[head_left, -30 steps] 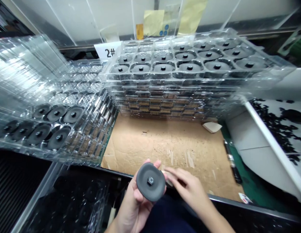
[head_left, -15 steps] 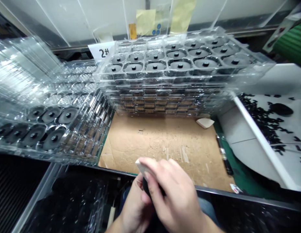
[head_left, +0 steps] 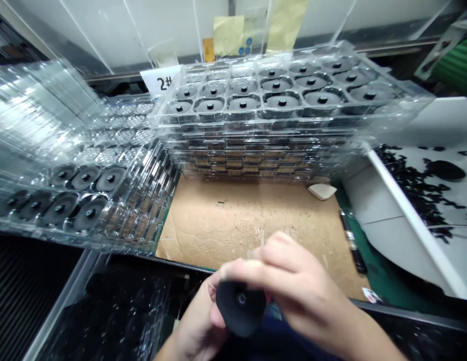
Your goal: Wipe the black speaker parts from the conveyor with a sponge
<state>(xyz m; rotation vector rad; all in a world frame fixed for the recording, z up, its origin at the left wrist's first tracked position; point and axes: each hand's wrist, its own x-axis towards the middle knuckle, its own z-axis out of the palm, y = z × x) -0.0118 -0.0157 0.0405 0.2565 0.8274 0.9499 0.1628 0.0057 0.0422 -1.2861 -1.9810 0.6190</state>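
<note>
**Black rubbery disc (head_left: 241,307) with a metal centre, gripped in both hands just past the near edge of a cardboard sheet (head_left: 225,235).**

The left hand (head_left: 195,326) cups it from below while the right hand (head_left: 297,271) has its fingers clenched over the top rim. It looks light and fairly stiff, best held by the rim. Matching discs (head_left: 282,102) sit in stacked clear plastic trays (head_left: 256,123) beyond the sheet.

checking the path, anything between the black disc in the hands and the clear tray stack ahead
Nothing visible stands in the way. Between the black disc, held in the left hand and right hand, and the clear tray stack lies only the cardboard sheet; a pale pad sits off right.
</note>
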